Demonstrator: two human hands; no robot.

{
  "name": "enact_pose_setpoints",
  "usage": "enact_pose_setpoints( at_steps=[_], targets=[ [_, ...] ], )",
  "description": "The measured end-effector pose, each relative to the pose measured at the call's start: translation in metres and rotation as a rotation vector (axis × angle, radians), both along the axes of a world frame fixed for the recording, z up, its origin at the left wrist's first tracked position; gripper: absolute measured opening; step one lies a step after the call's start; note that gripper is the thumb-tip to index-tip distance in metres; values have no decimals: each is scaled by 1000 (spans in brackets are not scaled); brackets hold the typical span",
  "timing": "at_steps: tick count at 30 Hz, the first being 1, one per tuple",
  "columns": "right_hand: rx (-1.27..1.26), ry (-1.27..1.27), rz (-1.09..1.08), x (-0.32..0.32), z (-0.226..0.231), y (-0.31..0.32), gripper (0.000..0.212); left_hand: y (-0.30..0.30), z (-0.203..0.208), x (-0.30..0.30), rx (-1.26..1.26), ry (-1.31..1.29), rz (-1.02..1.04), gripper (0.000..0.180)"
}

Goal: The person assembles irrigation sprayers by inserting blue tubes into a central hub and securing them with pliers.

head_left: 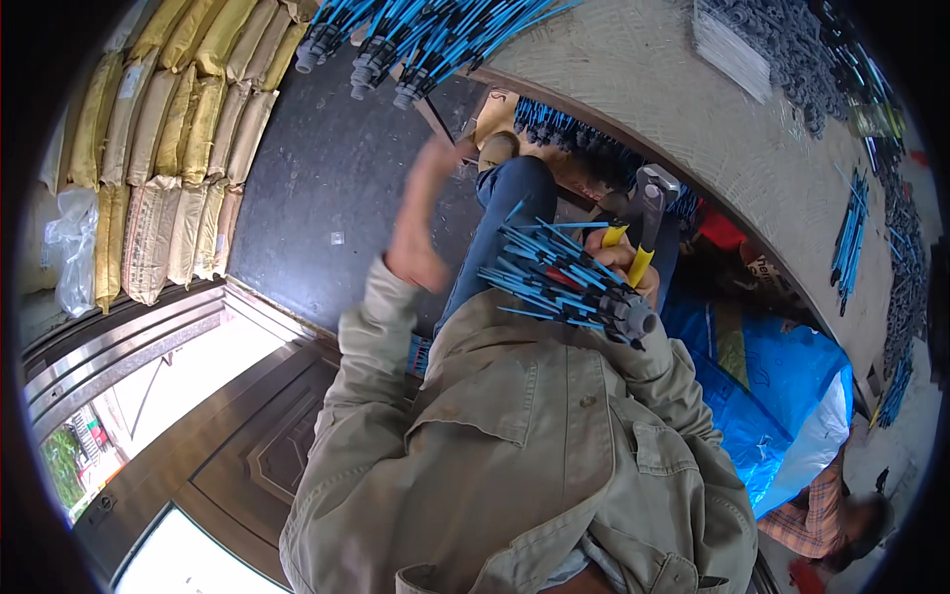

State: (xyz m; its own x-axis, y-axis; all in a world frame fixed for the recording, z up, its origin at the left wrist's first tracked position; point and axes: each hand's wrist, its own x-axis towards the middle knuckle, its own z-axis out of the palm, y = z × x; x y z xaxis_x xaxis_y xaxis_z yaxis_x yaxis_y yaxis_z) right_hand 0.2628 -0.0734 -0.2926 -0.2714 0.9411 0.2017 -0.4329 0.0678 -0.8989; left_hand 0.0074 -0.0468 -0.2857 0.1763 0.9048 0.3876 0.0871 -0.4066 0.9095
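Khaki jacket (515, 445) fills my view; right hand (623, 259) grips yellow-handled pliers (641, 233) just above the blue-tube bundle (559, 277), tubes pointing left. Left hand (421, 233) blurred, raised, grip unclear.

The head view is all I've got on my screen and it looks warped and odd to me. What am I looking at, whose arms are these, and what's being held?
There is no machine here: a person wears a wide fisheye camera on the head, looking down, so straight edges bend near the rim. The khaki sleeves are the person's own.

The right hand grips a yellow-handled tool with a metal head; a bundle of thin blue rods set in a grey cap lies against that hand. The left hand is raised and blurred, with nothing in its fingers that I can make out.

The curved pale worktable carries grey parts and more blue rods along its far side. More bundles of the same rods hang over its near edge. Yellow sacks are stacked at the left, a blue plastic sheet lies at the right, and another person sits at the lower right.
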Motion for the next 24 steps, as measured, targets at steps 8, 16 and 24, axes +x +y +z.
enact_pose_setpoints(
  at_steps=[8, 16, 24],
  targets=[
    [-181, -200, -100, -30, 43, -4, 16, -25, 52, 73, 79, -30, -138, 132],
    [158, -460, -239, -19, 59, -3, 16, -41, 64, 56, -194, -124, 16, 75],
    [213, -409, -175, -37, 24, 22, 15, -33, 82, 59, 43, 139, -4, 58]
  ],
)
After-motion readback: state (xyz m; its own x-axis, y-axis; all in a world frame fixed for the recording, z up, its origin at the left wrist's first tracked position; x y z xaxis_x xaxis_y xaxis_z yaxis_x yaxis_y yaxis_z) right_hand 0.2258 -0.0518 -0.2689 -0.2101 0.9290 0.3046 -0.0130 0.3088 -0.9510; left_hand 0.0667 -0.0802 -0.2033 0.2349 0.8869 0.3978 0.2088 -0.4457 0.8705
